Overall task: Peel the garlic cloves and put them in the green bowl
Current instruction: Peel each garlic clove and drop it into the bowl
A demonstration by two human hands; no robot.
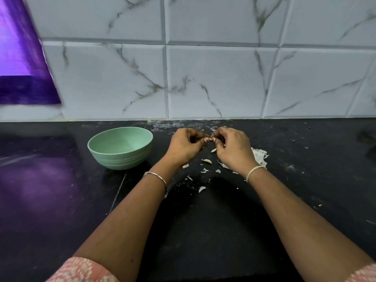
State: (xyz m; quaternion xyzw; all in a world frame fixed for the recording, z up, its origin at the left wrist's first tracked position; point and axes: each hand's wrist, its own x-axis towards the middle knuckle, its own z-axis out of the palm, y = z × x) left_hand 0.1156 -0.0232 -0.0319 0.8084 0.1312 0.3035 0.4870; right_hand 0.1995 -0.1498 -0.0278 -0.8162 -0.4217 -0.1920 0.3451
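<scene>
You have a single view, worn on your head. It looks forward and down over the black countertop (325,169) toward the tiled wall (219,78) behind the green bowl (120,148). It sits near: the bowl is left of centre, your left hand (184,147) and right hand (234,150) just right of the bowl.

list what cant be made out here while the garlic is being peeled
1. Head view: the garlic clove is mostly covered by both grips, left hand and right hand; how much skin remains is unclear.
2. Head view: the green bowl: its near wall hides part of its floor.
3. Head view: the skin pile lies partly behind the right hand.
4. Head view: a dark object at the right edge is blurred and cut off.
</scene>
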